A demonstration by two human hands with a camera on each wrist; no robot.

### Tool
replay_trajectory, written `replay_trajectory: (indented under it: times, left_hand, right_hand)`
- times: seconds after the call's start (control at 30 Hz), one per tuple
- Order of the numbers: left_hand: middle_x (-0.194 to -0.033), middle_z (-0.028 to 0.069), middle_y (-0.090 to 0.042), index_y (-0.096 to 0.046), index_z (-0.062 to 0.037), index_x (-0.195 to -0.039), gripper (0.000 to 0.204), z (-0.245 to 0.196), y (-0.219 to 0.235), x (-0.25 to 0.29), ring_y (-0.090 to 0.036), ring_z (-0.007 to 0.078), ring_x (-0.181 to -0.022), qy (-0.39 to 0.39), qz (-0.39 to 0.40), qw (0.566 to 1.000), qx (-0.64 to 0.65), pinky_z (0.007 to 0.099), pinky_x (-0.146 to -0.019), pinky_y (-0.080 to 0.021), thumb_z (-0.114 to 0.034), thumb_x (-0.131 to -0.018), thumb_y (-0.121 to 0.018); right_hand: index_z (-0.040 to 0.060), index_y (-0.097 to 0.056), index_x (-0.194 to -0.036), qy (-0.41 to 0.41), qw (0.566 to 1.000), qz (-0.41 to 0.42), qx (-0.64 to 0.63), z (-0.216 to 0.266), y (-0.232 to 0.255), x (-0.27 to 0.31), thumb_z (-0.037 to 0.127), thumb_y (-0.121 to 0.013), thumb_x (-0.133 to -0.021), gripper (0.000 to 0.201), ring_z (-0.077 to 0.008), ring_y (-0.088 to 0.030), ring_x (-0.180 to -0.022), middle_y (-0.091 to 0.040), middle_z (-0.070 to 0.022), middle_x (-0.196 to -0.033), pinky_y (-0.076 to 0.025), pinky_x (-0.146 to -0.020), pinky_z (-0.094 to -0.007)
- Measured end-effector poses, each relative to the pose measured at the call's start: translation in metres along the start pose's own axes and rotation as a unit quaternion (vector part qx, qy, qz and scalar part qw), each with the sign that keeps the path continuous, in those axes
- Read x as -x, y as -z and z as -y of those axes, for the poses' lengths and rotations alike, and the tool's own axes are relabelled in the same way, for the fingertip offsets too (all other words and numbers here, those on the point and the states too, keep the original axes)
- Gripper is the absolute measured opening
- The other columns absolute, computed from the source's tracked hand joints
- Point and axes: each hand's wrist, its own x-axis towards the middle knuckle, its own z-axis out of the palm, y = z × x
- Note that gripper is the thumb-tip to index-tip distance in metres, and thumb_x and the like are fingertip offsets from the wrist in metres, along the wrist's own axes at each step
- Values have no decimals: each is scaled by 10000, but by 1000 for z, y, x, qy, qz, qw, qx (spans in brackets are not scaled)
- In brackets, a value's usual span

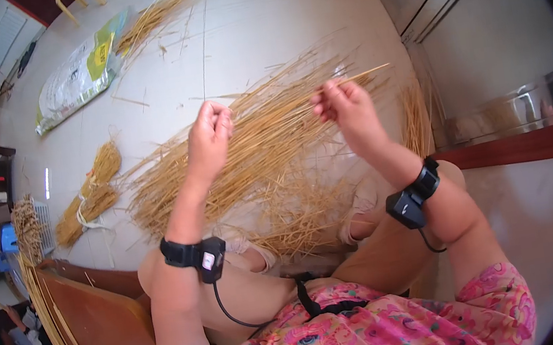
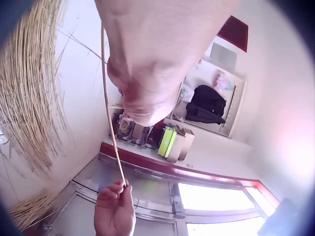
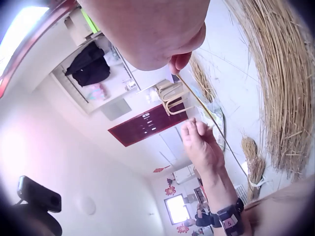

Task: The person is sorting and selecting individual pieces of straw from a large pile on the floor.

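In the head view my right hand (image 1: 351, 110) pinches a thin straw stalk (image 1: 369, 72) between thumb and fingers, one end pointing right. The left wrist view shows this stalk (image 2: 112, 130) running long from the right hand (image 2: 115, 214) past my left hand (image 2: 145, 98). My left hand (image 1: 210, 143) is raised with curled fingers, and a small pale bit of straw (image 2: 116, 106) sticks out at its fingertips. Below both hands a broad heap of straw stalks (image 1: 238, 149) lies spread on the floor. Shorter loose straw (image 1: 296, 219) gathers between the feet.
Left on the floor lies a tied straw bundle (image 1: 94, 193) with a white band. Farther off are a printed plastic sack (image 1: 72, 80) and more straw (image 1: 155, 21). A wooden board (image 1: 98, 301) stands by the left leg. Metal-framed glass doors (image 1: 483, 40) border the right.
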Motion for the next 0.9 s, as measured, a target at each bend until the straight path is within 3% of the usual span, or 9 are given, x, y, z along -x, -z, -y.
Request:
replay_trajectory:
  times: [0.1,0.2,0.23,0.33,0.37,0.57,0.67,0.8,0.9]
  left_hand:
    - [-622,-7,-474,-482,-29,-873,100,6,20,0,-421,77,-565,3,-20,997,-71,238,-528,-375,-111,-928,-469]
    - [-628,9,-498,-502,-29,-885,95,-4,25,4,-449,76,-574,40,55,996,-55,223,-538,-388,-118,-918,-491]
    - [-733,48,-571,-538,-33,-917,129,-11,26,7,-532,127,-689,91,125,986,-63,276,-623,-451,-160,-896,-543]
    - [-898,74,-610,-576,-47,-1005,231,-20,7,20,-562,207,-885,-187,225,921,-256,363,-788,-471,-218,-853,-607]
    - [-998,91,-597,-590,-63,-1067,325,-27,4,22,-524,276,-1013,-173,227,922,-261,411,-935,-416,-249,-807,-652]
    - [-1042,110,-557,-474,-106,-1221,496,-34,8,12,-485,279,-1064,-200,-50,907,-367,388,-948,-386,-243,-786,-669]
    - [-1093,111,-534,-426,-115,-1237,501,-9,17,11,-454,274,-1104,-135,-5,916,-377,399,-932,-374,-227,-803,-650]
    - [-875,107,-605,-456,-95,-1161,328,-4,22,12,-584,269,-825,10,28,962,-273,367,-730,-461,-199,-871,-569]
    - [-745,97,-611,-508,-67,-1074,215,-9,25,10,-591,239,-667,16,53,958,-280,338,-632,-468,-190,-899,-529]
  right_hand:
    - [16,-527,-939,54,998,-28,28,10,14,-10,194,-442,-965,199,-101,-581,-676,-617,-64,-816,-476,-587,-224]
    - [10,-527,-950,87,995,-51,15,21,20,-14,195,-411,-977,220,-95,-567,-682,-597,-55,-819,-469,-599,-213]
    - [8,-526,-952,91,994,-57,11,21,21,-14,195,-409,-977,222,-96,-565,-682,-594,-56,-819,-468,-600,-213]
    - [6,-524,-956,111,991,-77,7,27,22,-19,196,-405,-979,225,-100,-561,-680,-587,-61,-819,-468,-603,-214]
    - [5,-523,-957,116,990,-80,6,27,22,-19,196,-404,-979,225,-102,-561,-680,-587,-62,-819,-468,-603,-215]
    - [9,-519,-944,117,988,-87,-45,36,27,-19,208,-412,-976,229,-113,-560,-663,-581,-62,-793,-469,-593,-222]
    - [10,-520,-930,124,985,-100,-64,45,35,-22,216,-422,-972,232,-115,-556,-645,-571,-56,-765,-462,-572,-220]
    - [16,-528,-929,153,976,-138,-75,58,54,-30,209,-435,-967,218,-103,-535,-626,-551,-38,-749,-446,-552,-211]
    - [22,-535,-932,153,977,-128,-68,65,58,-32,194,-475,-952,183,-80,-524,-626,-541,-18,-742,-438,-539,-207]
